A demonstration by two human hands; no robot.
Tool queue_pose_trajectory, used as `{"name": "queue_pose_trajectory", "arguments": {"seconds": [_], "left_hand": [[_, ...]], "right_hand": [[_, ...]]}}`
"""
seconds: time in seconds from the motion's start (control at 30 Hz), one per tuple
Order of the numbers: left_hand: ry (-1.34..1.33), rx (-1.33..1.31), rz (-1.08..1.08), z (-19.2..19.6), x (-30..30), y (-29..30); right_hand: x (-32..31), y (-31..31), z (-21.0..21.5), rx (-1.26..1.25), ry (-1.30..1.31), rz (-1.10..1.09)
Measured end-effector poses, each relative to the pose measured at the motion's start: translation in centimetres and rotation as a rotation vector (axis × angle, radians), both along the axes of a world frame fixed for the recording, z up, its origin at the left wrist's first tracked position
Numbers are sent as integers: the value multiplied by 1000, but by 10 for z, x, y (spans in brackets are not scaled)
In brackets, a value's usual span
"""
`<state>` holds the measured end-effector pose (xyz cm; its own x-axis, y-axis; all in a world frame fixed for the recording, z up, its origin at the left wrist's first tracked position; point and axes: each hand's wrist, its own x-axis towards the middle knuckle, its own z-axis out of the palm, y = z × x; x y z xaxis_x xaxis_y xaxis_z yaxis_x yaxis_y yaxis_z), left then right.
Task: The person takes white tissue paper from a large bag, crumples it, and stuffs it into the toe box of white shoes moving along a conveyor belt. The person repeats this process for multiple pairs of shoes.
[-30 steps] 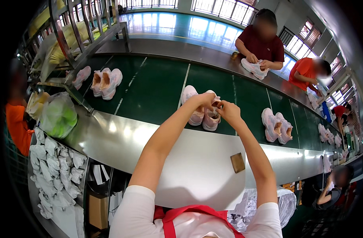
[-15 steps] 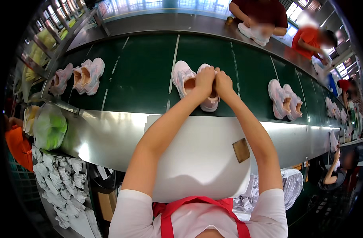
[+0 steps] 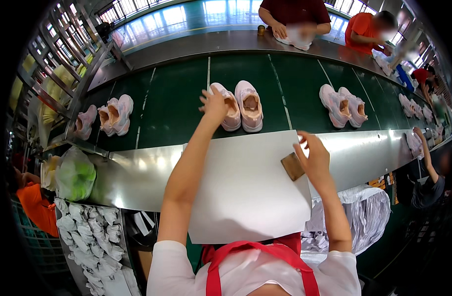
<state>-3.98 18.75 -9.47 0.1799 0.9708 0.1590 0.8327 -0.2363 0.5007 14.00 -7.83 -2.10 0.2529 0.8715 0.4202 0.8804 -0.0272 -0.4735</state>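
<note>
Shoes: the left shoe (image 3: pixel 230 98) and the right shoe (image 3: pixel 244 90), both pale pink, stand side by side on the green belt (image 3: pixel 176 108), toes toward its far side, heels near its near edge.
Left grip: the left hand (image 3: pixel 214 104) has its fingers spread apart at the left shoe's outer side; whether it touches cannot be told.
Right grip: the right hand (image 3: pixel 314 157), thumb and fingers apart and half curled, is at the white board's right edge, just beside the brown block (image 3: pixel 292 166); contact is unclear.
White board (image 3: pixel 245 182): lies over the steel bench (image 3: pixel 147 170), its far edge along the belt's near edge.
Room to the right: a stretch of belt with a pale cross line separates the right shoe from the right-hand pair (image 3: pixel 333 107).
Room to the left: a wider stretch reaches the left-hand pair (image 3: pixel 121 116); beyond, the metal rack (image 3: pixel 90 76) bounds the belt.
</note>
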Motion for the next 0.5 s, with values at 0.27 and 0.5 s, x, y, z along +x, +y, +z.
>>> {"name": "queue_pose_trajectory", "arguments": {"seconds": [0.27, 0.5], "left_hand": [[198, 603, -42, -29, -3, -12], [-149, 304, -1279, 4, -6, -210]], "right_hand": [[-19, -43, -42, -137, -331, -143], [-18, -38, -30, -235, 149, -55]]}}
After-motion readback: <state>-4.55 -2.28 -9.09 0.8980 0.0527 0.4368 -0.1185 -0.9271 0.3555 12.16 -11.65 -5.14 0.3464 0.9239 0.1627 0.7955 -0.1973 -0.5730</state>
